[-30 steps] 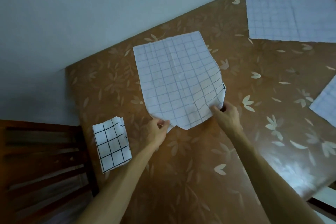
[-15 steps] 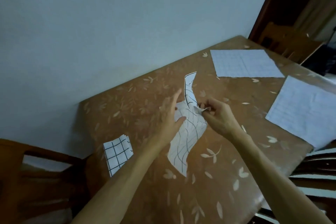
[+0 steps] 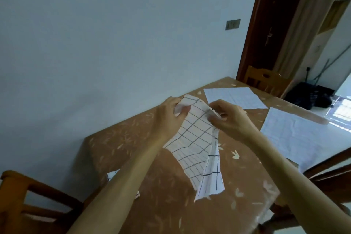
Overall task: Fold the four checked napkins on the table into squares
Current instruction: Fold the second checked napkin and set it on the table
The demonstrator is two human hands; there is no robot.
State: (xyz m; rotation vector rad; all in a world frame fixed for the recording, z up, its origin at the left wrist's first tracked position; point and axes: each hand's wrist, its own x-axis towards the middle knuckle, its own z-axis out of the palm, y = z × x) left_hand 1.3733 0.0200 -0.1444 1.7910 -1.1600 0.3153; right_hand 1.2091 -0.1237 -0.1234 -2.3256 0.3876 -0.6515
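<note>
Aloft, napkin [image 3: 197, 144] pinched at top corners by left fingers [image 3: 183, 111], right fingers [image 3: 213, 118].

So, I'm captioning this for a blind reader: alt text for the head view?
Two bare hands, left hand and right hand, hold a checked napkin up by its top edge above a brown leaf-patterned table. Two more napkins lie flat beyond.

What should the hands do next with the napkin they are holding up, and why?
Probably lower the napkin onto the table so its halves lie flat. The left hand and right hand pinch its top corners close together, and it hangs doubled but loose and crooked.
</note>
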